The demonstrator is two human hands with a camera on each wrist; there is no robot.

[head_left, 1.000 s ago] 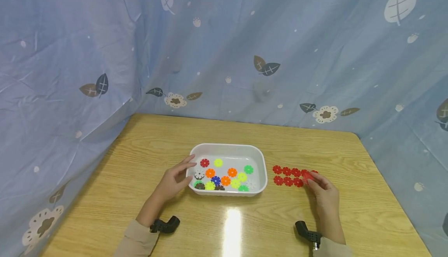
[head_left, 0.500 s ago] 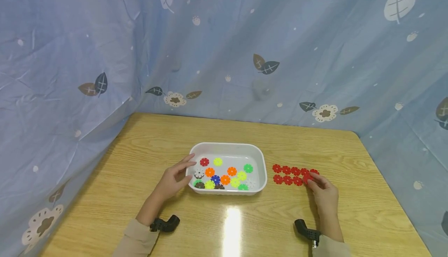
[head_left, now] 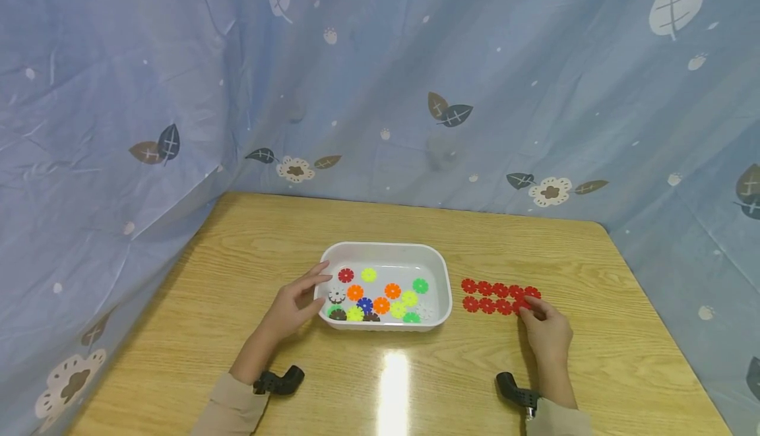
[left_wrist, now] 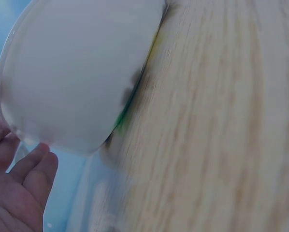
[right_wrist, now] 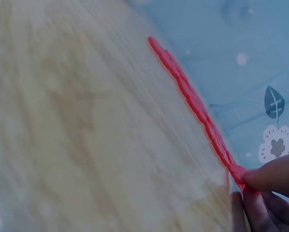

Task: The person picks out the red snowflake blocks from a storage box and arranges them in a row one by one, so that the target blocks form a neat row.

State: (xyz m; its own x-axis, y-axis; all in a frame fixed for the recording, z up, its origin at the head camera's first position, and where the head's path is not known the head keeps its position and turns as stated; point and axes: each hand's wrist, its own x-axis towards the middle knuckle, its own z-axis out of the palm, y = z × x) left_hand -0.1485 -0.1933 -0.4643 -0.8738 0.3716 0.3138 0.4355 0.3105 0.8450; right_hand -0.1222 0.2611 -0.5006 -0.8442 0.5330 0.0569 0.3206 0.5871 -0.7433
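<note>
A white plastic tray holds several notched plastic snowflake discs in mixed colours. My left hand rests its fairly straight fingers on the tray's left rim; in the left wrist view some fingers touch its outer wall. Right of the tray, red snowflake discs lie in two rows. At the right end of the front row, my right hand pinches a red snowflake disc between thumb and fingers, down at table level. The fingertips partly hide that disc in the head view.
The wooden table carries the tray and the red rows. A blue patterned curtain hangs behind it and along both sides. Each wrist wears a black camera mount. A bright reflection shows near the front middle.
The right hand has lowered the pinched red disc slightly into line with the front row, and the hand has shifted a little left. The left hand and the tray stay as they were.
</note>
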